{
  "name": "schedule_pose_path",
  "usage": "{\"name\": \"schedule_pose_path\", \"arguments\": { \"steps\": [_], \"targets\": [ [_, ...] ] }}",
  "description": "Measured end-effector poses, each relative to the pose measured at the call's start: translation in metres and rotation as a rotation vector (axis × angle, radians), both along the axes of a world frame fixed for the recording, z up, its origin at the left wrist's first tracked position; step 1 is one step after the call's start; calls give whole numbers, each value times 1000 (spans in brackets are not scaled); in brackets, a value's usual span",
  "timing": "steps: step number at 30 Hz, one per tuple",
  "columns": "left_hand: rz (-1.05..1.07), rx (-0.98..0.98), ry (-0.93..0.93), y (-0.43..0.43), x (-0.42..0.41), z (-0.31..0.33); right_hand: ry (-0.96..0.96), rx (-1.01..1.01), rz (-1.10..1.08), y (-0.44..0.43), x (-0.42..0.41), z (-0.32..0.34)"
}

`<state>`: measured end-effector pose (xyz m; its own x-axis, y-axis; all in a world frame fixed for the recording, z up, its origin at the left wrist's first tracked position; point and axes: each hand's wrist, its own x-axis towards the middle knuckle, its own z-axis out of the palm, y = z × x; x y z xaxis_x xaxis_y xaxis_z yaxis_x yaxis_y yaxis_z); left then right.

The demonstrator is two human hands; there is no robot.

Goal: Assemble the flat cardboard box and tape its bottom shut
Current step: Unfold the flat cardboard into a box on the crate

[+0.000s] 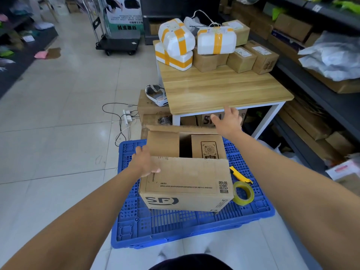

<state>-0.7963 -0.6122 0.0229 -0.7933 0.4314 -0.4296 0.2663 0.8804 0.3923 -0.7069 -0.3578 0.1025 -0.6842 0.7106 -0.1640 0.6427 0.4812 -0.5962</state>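
Two bare forearms extend forward from the bottom of the view, one from each lower corner. Between them, a blue plastic crate lid (175, 227) lies flat on the tiled floor (58, 133) and carries the cardboard box (187, 184), which stands with its flaps open upward. The left hand (145, 162) grasps the box at its left side: the thumb lies on the near flap and the fingers are hidden behind the left flap. The right hand (228, 121) is released, fingers spread, above the far flap of the box at its right rear corner; contact with the flap cannot be confirmed. The near flap tilts toward the camera and shows printed text and a QR code; the two side flaps stand upright, leaving a dark gap between them. Below the right forearm, just beside the right wall of the box, a roll of clear tape (243, 192) stands on edge on the crate lid, apparently touching the box. A yellow utility knife (240, 175) lies just beyond the roll. Beyond the right hand, a wooden tabletop (224, 90) carries taped white foam parcels (176, 38) and small brown cartons (241, 59) at its far end.
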Motion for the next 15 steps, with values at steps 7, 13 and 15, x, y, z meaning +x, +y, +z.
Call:
{"name": "schedule_pose_path", "arguments": {
  "steps": [7,13,15],
  "targets": [
    [59,190,-88,-4,-3,-4,-107,-74,42,0,-5,-16],
    [56,236,56,-9,-1,-9,-230,-124,75,-1,9,-37],
    [25,211,169,-9,1,-10,-206,-185,115,0,12,-40]
  ]
}}
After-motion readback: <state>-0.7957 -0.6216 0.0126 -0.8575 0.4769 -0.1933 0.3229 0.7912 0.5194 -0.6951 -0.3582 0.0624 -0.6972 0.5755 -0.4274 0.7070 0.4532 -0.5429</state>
